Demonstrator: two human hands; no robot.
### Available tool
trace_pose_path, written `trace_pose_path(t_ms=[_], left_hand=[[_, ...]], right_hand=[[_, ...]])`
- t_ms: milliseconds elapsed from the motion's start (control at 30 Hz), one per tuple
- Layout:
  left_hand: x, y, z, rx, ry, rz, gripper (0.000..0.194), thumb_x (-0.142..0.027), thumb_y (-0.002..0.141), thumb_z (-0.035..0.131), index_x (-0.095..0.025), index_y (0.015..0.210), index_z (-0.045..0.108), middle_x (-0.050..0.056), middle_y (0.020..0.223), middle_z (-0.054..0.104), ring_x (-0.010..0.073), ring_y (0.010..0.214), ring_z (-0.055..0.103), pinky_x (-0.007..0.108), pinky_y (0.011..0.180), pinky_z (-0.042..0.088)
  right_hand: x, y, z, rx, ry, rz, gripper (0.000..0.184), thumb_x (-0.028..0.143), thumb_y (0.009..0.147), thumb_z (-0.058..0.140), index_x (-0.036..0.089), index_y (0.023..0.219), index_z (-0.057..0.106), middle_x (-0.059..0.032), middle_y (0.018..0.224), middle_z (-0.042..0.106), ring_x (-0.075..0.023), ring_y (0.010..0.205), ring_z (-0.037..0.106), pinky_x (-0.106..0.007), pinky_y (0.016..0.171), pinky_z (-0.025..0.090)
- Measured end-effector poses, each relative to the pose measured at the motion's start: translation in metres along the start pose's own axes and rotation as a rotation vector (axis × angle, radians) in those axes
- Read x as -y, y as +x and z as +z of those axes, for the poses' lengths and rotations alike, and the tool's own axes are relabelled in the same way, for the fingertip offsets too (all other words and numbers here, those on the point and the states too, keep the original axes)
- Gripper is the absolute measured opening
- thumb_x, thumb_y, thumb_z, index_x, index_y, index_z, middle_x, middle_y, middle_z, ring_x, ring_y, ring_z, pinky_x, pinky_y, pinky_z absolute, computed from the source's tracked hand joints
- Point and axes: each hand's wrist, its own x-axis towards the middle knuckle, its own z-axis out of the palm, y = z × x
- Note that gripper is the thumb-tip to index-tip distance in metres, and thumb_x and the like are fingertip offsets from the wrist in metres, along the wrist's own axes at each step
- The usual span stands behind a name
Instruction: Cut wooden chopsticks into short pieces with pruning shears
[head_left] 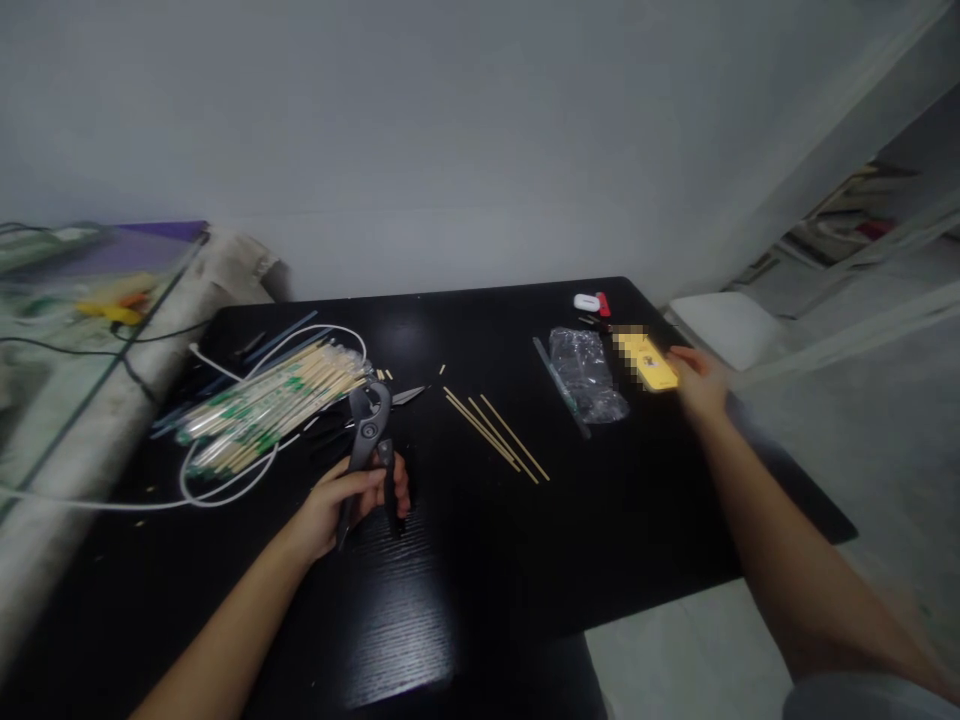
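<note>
My left hand [334, 505] is closed around the handles of a pair of grey pruning shears [367, 430], held above the table's left half. Their blades point away from me, close to the end of the stick packets. At the table's right side, my right hand [703, 388] grips the near right edge of a phone in a yellow case [660, 374], part of which is pixelated. Between the two hands lie several thin wooden sticks [495, 435]. Beyond the shears, scissors [409, 395] with dark handles rest on the table, partly covered.
Clear packets of wooden sticks [277, 405] lie at the left, with a white cable [225, 500] looped around them. A crumpled plastic bag [589, 375] is left of the phone. Behind it sits a white earbud case [586, 302]. A white stool [724, 325] stands beyond the black table [465, 560].
</note>
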Motion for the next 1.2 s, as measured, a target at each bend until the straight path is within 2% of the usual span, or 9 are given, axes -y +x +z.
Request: trace_pose_path(t_ms=[367, 633, 833, 1033, 1200], left_hand=[[0.001, -0.001, -0.002, -0.007, -0.038, -0.023, 0.024, -0.028, 0.079, 0.073, -0.011, 0.095, 0.072, 0.012, 0.085, 0.071, 0.0270, 0.079, 0.071, 0.036, 0.071, 0.058], [0.006, 0.000, -0.006, -0.012, -0.065, 0.008, 0.020, -0.024, 0.083, 0.067, -0.012, 0.099, 0.071, 0.014, 0.086, 0.073, 0.0279, 0.078, 0.071, 0.039, 0.070, 0.059], [0.005, -0.001, -0.005, -0.028, -0.061, -0.028, 0.027, -0.027, 0.080, 0.071, -0.011, 0.102, 0.072, 0.015, 0.089, 0.074, 0.0295, 0.083, 0.073, 0.038, 0.073, 0.059], [0.002, -0.003, -0.005, -0.066, 0.052, -0.006, 0.026, -0.032, 0.080, 0.072, -0.010, 0.094, 0.073, 0.010, 0.074, 0.070, 0.0239, 0.066, 0.069, 0.033, 0.062, 0.056], [0.006, -0.002, -0.007, -0.093, 0.142, 0.036, 0.025, -0.037, 0.083, 0.069, -0.012, 0.085, 0.068, 0.005, 0.061, 0.063, 0.0181, 0.050, 0.060, 0.027, 0.047, 0.045]], right_hand=[[0.009, -0.007, -0.002, -0.006, -0.061, -0.034, 0.028, 0.028, 0.063, 0.066, 0.019, 0.088, 0.075, -0.0095, 0.095, 0.076, -0.0290, 0.090, 0.070, -0.046, 0.086, 0.057], [0.012, -0.010, -0.002, -0.019, -0.093, -0.020, 0.024, 0.030, 0.064, 0.066, 0.020, 0.083, 0.075, -0.0084, 0.089, 0.075, -0.0271, 0.084, 0.068, -0.044, 0.081, 0.055], [0.015, -0.010, -0.002, -0.006, -0.061, 0.001, 0.024, 0.030, 0.062, 0.066, 0.020, 0.082, 0.075, -0.0078, 0.086, 0.074, -0.0258, 0.079, 0.066, -0.042, 0.077, 0.054], [0.018, -0.011, -0.001, -0.018, -0.044, -0.004, 0.023, 0.031, 0.061, 0.066, 0.020, 0.080, 0.074, -0.0062, 0.082, 0.072, -0.0245, 0.078, 0.064, -0.042, 0.079, 0.053], [0.022, -0.014, -0.002, -0.006, -0.055, 0.034, 0.025, 0.029, 0.062, 0.067, 0.019, 0.083, 0.074, -0.0080, 0.087, 0.073, -0.0249, 0.081, 0.065, -0.042, 0.082, 0.052]])
